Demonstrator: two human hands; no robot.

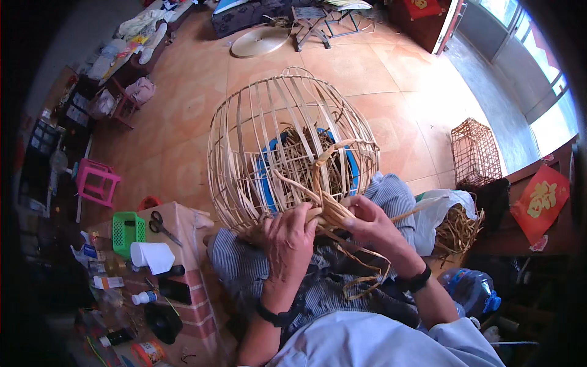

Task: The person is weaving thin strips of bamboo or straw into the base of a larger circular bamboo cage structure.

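A large round open-work basket of pale strips rests against my lap, its near edge by my hands. My left hand is closed on the near edge, where the basket meets a bundle of tan dried plant strands. On the right, my right hand pinches the same strands between thumb and fingers. One thick twisted strand rises in front of the basket, and loose ends hang down over my striped apron. Exactly where my left fingertips press is hidden behind the hand.
Beyond the basket's slats is a blue basin of dried strands. A white plastic bag with more strands sits right, near a wire basket and clear bottle. Scissors, a green basket and paper roll lie left.
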